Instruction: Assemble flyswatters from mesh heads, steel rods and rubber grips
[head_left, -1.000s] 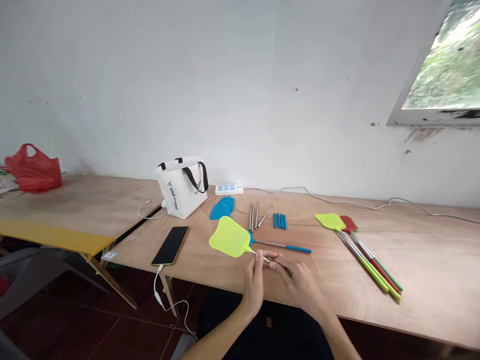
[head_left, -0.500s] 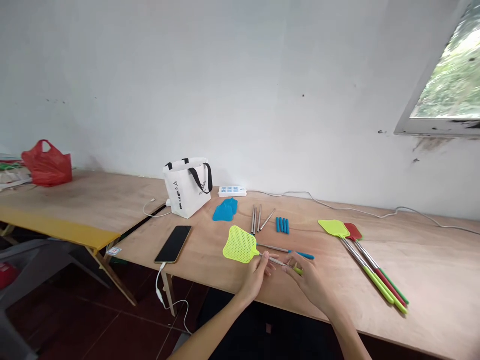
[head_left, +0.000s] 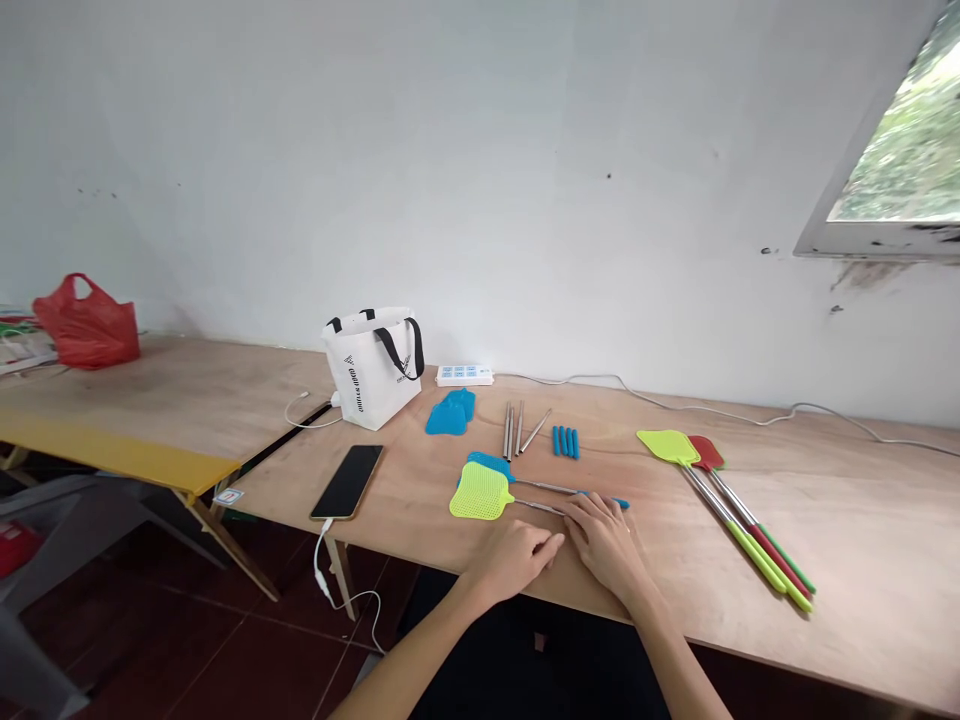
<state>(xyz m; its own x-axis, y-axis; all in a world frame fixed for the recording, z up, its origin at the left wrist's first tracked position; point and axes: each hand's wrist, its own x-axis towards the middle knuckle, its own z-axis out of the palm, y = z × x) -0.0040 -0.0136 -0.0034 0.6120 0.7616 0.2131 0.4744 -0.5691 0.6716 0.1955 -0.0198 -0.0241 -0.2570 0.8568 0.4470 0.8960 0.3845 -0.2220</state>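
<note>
Head view: a yellow-green plastic mesh fly swatter (head_left: 480,492) on a thin steel shaft is recorded lying flat on the plywood counter (head_left: 825,520), near its front edge. Its head lies just in front of the head of a blue fly swatter (head_left: 491,464), and the two appear to touch.

The left hand (head_left: 517,555) is rested knuckles-up on the counter just beside the shaft, with its fingers loosely extended and nothing held. The right hand (head_left: 604,540) is laid over the grip end of the shaft. The grip is hidden beneath it, so it cannot be told whether the fingers are closed on it.

The swatter is judged light. The mesh head is expected to flex, while the shaft is stiff but narrow and smooth, and likely to roll or slip. Hold is best taken at the sleeved grip end, or on the shaft close to the head.

Half a second earlier the swatter was held clear of the counter between both hands, and its green grip was visible at the right fingers. It is now set down, and both hands are lowered onto the counter.
</note>
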